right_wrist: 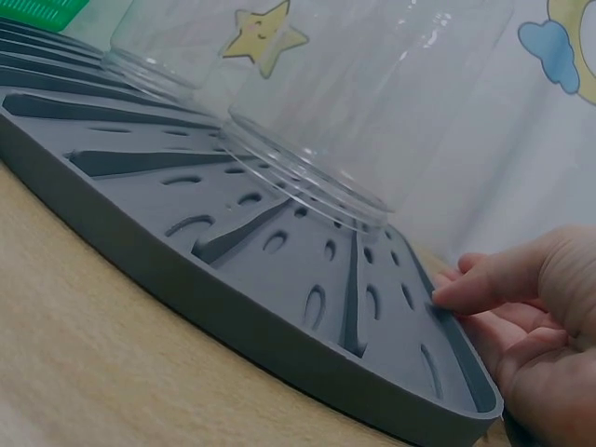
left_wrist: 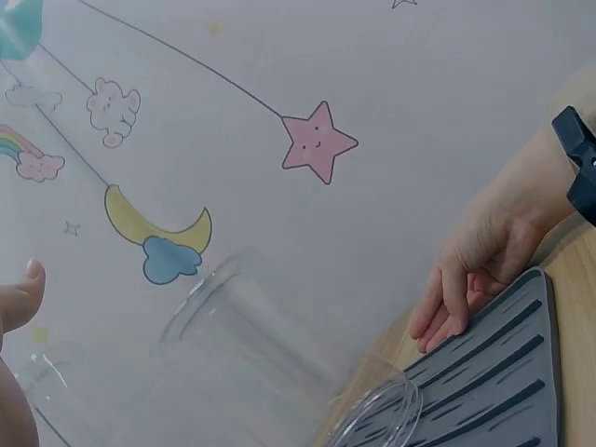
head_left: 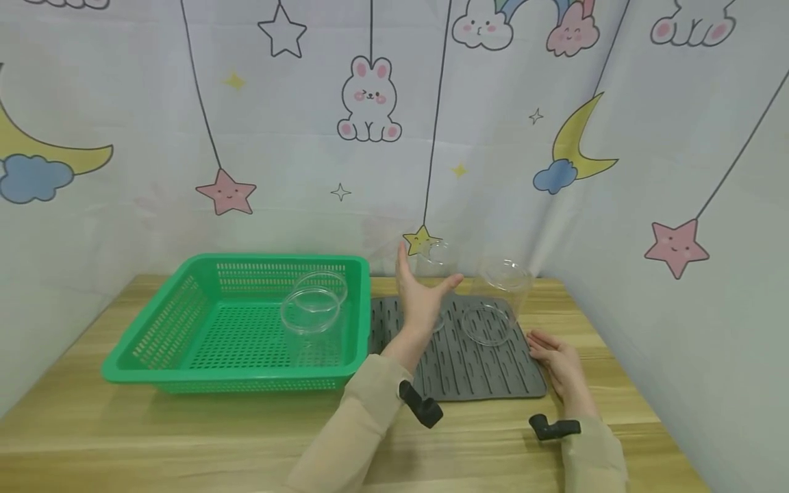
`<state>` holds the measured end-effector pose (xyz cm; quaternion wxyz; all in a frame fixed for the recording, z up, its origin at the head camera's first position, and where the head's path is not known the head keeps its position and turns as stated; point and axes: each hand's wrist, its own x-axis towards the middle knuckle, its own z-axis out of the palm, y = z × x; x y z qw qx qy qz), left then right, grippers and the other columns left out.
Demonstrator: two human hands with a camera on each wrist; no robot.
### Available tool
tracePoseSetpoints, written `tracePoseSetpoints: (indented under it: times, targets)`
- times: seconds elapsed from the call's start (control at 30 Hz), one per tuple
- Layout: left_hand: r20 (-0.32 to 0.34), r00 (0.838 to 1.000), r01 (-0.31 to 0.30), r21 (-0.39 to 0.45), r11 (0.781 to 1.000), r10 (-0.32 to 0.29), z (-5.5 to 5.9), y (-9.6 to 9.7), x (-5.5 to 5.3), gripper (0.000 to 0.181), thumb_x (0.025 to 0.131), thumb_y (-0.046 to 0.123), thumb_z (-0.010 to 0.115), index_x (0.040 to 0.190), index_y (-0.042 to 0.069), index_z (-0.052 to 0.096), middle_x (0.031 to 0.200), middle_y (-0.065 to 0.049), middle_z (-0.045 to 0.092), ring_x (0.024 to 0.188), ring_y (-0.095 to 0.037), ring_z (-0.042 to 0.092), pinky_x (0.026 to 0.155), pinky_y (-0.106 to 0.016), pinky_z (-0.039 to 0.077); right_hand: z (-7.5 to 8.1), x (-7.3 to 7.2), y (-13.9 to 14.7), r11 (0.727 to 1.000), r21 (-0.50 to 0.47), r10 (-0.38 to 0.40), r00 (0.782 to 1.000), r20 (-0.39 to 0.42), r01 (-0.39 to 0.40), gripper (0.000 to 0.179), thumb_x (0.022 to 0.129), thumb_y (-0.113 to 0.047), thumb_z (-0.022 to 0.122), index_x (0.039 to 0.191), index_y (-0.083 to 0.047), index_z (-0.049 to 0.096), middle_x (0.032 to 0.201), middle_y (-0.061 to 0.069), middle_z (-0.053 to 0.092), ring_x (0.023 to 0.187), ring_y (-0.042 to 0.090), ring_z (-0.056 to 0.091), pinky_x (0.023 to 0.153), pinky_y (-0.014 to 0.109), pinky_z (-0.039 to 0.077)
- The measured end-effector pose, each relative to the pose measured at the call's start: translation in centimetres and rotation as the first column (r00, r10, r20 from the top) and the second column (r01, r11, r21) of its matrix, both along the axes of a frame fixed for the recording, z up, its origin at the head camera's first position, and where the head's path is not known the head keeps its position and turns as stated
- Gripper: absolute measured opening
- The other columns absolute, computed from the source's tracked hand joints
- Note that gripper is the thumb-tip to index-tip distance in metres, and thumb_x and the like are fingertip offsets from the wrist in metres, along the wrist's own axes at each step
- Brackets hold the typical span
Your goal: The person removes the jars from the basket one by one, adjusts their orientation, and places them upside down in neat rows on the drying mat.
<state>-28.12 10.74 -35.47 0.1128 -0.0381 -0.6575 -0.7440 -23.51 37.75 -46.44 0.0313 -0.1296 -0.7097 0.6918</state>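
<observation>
A dark grey ribbed drying mat (head_left: 456, 373) bears two clear plastic jars. My left hand (head_left: 422, 298), thumb and fingers spread wide, is in front of the left clear jar (head_left: 439, 257); I cannot tell whether it touches it. To its right stands the larger-looking clear jar (head_left: 502, 277), whose base rests on the mat in the right wrist view. At the mat's right edge, my right hand (head_left: 557, 366) has its loosely bent fingers and thumb against the rim. The right wrist view shows that thumb (right_wrist: 456, 293) by the edge.
A green plastic basket (head_left: 142, 342) stands left of the mat, with two clear jars (head_left: 311, 318) in its right side. All of this is on a wooden table (head_left: 185, 438). Behind hangs a white curtain (head_left: 296, 157) printed with stars, moons and rabbits.
</observation>
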Motion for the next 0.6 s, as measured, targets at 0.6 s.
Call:
tracePoseSetpoints:
  times: [0.6]
  targets:
    - [-0.197, 0.98, 0.01, -0.042, 0.999, -0.018, 5.0, -5.0, 3.6, 0.096, 0.072, 0.019, 0.087, 0.152, 0.024, 0.033, 0.159, 0.006, 0.029, 0.149, -0.015, 0.021, 0.122, -0.045, 0.019, -0.1, -0.2, 0.2, 1.0, -0.007, -0.007, 1.0, 0.014, 0.008, 0.06, 0.092, 0.014, 0.049, 0.147, 0.014, 0.025, 0.149, 0.028, 0.027, 0.088, -0.014, 0.06, 0.084, 0.01, 0.052]
